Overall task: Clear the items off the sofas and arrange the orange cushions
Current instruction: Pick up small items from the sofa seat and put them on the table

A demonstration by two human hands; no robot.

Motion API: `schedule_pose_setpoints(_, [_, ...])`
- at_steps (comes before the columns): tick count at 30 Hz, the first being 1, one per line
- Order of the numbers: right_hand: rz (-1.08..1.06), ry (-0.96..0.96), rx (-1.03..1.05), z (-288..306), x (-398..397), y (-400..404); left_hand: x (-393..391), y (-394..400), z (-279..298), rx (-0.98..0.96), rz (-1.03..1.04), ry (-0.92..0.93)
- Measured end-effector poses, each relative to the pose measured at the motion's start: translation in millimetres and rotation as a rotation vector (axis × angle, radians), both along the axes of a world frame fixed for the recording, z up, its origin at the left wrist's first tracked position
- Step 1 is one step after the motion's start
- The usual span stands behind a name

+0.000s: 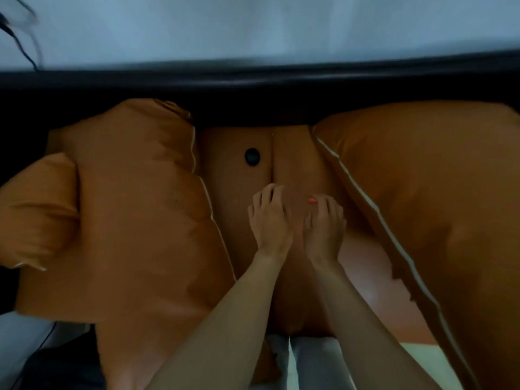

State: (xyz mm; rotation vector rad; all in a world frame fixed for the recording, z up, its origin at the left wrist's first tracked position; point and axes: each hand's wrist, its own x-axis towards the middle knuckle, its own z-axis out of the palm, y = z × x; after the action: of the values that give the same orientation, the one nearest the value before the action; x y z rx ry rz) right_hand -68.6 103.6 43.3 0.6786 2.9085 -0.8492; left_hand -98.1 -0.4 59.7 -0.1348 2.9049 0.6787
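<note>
Orange cushions, 2 loose, on a dark-framed sofa [253, 80] — left cushion [135, 220] crumpled and slumped against the backrest, right cushion [422, 192] leaning at the right with pale piping along its edge. Between them, orange seat upholstery [242, 192] with a vertical seam and 1 dark round button [252, 156]. Left hand [270, 220] and right hand [323, 229] side by side over the gap, just beside each other, both well inside the space between the 2 cushions. Fingers of both hands curled downward toward the upholstery; grip state — cannot tell, fingertips blurred and nothing clearly enclosed. Small reddish spot [312, 201] at the right hand's fingertips, identity unclear. Pale wall [253, 23] behind the sofa; dark cable [19, 40] at upper left. Light garment [309, 361] at the lower edge between the forearms.
</note>
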Motion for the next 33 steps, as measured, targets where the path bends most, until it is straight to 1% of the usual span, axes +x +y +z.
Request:
schedule_pose_setpoints(2, [0.002,-0.040,0.029,-38,-6,1,-14,-1,-37,-0.020,-0.046,-0.014])
schedule_pose_setpoints(4, [0.015,-0.111,0.077,-71,-12,2,-27,-4,-72,-0.060,-0.134,-0.027])
schedule_pose_setpoints(7, [0.032,-0.208,0.081,-109,-19,1,-49,-17,-117,-0.126,-0.212,-0.014])
schedule_pose_setpoints(12, [-0.041,-0.254,0.029,-157,-21,7,-87,-37,-163,-0.190,-0.193,0.000])
schedule_pose_setpoints(16, [-0.068,-0.222,0.047,-182,-21,10,-114,-48,-187,-0.199,-0.180,-0.004])
schedule_pose_setpoints(18, [-0.071,-0.177,0.056,-187,-23,13,-126,-49,-196,-0.219,-0.196,-0.017])
schedule_pose_setpoints(23, [-0.052,-0.068,0.013,-184,-30,19,-146,-50,-201,-0.268,-0.189,-0.131])
schedule_pose_setpoints(28, [-0.007,0.000,-0.045,-168,-41,16,-145,-44,-191,-0.426,-0.219,-0.202])
schedule_pose_setpoints(30, [0.004,0.005,-0.049,-161,-43,13,-139,-40,-184,-0.458,-0.236,-0.203])
schedule_pose_setpoints(33, [0.012,0.000,-0.067,-149,-42,7,-114,-33,-175,-0.423,-0.366,-0.208])
